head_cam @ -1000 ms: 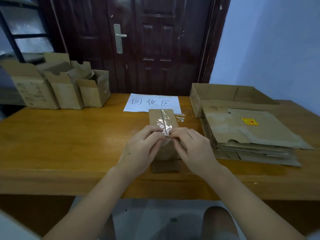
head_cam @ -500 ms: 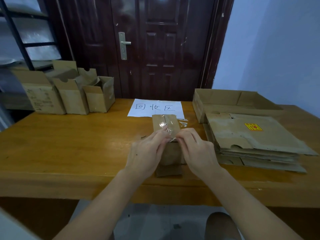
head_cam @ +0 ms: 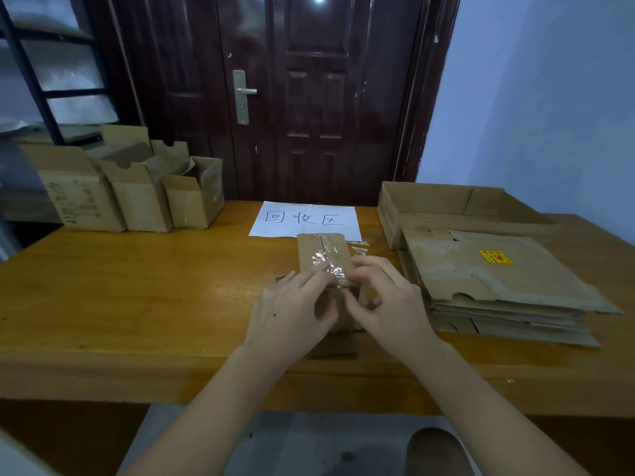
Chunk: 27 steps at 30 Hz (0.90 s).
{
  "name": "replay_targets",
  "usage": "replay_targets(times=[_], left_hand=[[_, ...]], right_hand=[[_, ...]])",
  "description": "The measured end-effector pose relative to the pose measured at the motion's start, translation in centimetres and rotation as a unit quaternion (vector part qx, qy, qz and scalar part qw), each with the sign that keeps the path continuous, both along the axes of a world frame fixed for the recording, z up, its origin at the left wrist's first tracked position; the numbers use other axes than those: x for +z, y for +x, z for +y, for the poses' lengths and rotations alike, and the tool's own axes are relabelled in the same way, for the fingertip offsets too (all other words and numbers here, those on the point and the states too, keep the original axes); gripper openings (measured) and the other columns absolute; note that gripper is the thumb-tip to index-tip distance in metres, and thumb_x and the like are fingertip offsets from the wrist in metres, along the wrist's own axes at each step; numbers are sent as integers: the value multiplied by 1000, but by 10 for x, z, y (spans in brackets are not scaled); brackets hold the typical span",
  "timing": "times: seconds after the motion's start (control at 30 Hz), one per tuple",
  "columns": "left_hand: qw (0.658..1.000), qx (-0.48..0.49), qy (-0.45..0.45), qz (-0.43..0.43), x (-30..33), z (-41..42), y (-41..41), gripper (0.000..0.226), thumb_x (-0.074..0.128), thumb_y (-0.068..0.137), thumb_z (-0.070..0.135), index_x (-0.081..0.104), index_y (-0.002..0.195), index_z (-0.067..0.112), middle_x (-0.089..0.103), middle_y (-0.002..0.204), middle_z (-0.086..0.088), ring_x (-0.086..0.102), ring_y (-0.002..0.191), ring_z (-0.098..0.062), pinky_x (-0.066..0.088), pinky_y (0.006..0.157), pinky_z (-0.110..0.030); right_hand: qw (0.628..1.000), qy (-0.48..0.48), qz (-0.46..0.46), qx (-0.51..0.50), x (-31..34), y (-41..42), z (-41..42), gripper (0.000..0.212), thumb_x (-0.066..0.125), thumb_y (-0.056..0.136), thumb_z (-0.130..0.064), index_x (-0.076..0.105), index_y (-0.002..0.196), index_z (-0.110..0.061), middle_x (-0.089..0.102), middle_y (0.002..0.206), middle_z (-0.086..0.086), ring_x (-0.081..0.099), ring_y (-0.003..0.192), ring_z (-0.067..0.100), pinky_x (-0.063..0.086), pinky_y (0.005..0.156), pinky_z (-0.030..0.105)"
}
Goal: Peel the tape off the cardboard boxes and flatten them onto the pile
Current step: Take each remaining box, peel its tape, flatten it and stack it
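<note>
Both hands at the worktop's (head_cam: 144, 304) near middle: left hand (head_cam: 292, 314) and right hand (head_cam: 388, 310), fingers curled, grip pinching clear tape (head_cam: 331, 266) on the small cardboard box (head_cam: 309, 250). Best peeled low, slowly, box braced. Flattened pile (head_cam: 488, 280) lies right; upright boxes (head_cam: 137, 197) far left.

Two hands are in view, the left hand (head_cam: 292, 314) and the right hand (head_cam: 388, 307), at the centre of the frame. One small cardboard box (head_cam: 321, 259) lies under them, with one strip of clear tape (head_cam: 330, 266) on it. At the upper left stand three open boxes (head_cam: 137, 197) in a row. At the right lies one pile of flattened cardboard (head_cam: 488, 283); its sheets cannot be counted. Behind it sits one shallow tray box (head_cam: 443, 201). One sheet of paper (head_cam: 305, 221) lies in the middle, and one table (head_cam: 120, 286) carries everything.
</note>
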State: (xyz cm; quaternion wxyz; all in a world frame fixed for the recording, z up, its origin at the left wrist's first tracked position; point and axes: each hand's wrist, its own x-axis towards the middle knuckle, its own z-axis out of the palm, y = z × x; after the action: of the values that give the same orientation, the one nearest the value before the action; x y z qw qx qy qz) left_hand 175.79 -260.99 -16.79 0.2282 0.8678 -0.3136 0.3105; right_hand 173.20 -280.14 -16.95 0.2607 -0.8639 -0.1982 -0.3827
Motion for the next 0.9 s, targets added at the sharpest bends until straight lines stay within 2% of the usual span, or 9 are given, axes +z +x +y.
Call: replay_targets(times=[0.1, 0.13, 0.3, 0.4, 0.5, 0.6, 0.7, 0.77, 0.9], left_hand=[[1000, -15, -11, -15, -2, 1, -2, 9, 69, 93, 27, 72, 102, 26, 73, 118, 10, 69, 98, -5, 47, 75, -11], [1000, -9, -16, -24, -4, 0, -3, 8, 69, 95, 27, 73, 101, 26, 74, 118, 9, 69, 100, -5, 45, 79, -11], [999, -5, -48, -22, -12, -1, 0, 19, 58, 103, 28, 73, 112, 22, 73, 124, -1, 72, 110, -15, 63, 83, -37], [998, -10, -51, -27, -15, 0, 2, 26, 52, 106, 29, 71, 120, 19, 72, 126, -3, 70, 116, -17, 63, 85, -40], [997, -22, -59, -46, -15, 0, 2, 27, 52, 105, 28, 72, 120, 19, 72, 127, -3, 68, 118, -17, 62, 88, -39], [996, -23, -63, -53, -13, 0, 2, 28, 48, 107, 28, 72, 119, 20, 73, 126, -1, 69, 116, -13, 58, 86, -28], [997, -25, -72, -26, -7, -1, -1, 27, 44, 109, 29, 67, 119, 22, 75, 112, 5, 68, 94, -3, 40, 75, 1], [996, -32, -80, -9, -3, -1, -5, 24, 45, 108, 27, 64, 121, 22, 74, 103, 8, 59, 85, 2, 33, 67, 5], [996, -27, -76, 42, -2, 3, -8, 30, 49, 103, 37, 57, 129, 27, 70, 105, 14, 49, 83, 11, 34, 65, 3]], right_hand=[[1000, 5, 3, 13, -1, 0, -1, 20, 72, 90, -26, 74, 104, -12, 66, 129, 1, 67, 103, 4, 57, 75, 14], [1000, 5, 3, 17, -1, 0, -1, 21, 73, 89, -27, 75, 104, -13, 66, 128, 0, 67, 105, 3, 57, 76, 13], [1000, -24, 4, 6, -2, 2, -3, 24, 74, 87, -27, 74, 107, -12, 71, 121, 0, 68, 102, 4, 59, 77, 16], [999, -26, -22, -15, -2, 5, -1, 20, 73, 88, -27, 74, 103, -13, 73, 112, 0, 69, 98, 6, 59, 79, 17], [1000, -12, -20, -20, 1, 7, 2, 28, 63, 96, -33, 70, 116, -15, 73, 110, -2, 69, 93, 4, 60, 75, 20], [997, -65, -39, -30, 0, 8, 1, 32, 53, 102, -35, 72, 118, -15, 73, 112, 0, 70, 90, 8, 60, 68, 21], [995, -77, -55, -31, 0, 8, 3, 32, 48, 105, -31, 73, 115, -12, 73, 110, 3, 71, 87, 11, 60, 64, 22], [995, -70, -60, -31, 0, 7, 5, 32, 48, 105, -29, 72, 115, -11, 74, 108, 3, 71, 83, 10, 59, 62, 22], [996, -57, -60, -33, -2, 5, 8, 30, 49, 104, -28, 71, 114, -10, 74, 105, 3, 71, 81, 9, 58, 62, 17]])
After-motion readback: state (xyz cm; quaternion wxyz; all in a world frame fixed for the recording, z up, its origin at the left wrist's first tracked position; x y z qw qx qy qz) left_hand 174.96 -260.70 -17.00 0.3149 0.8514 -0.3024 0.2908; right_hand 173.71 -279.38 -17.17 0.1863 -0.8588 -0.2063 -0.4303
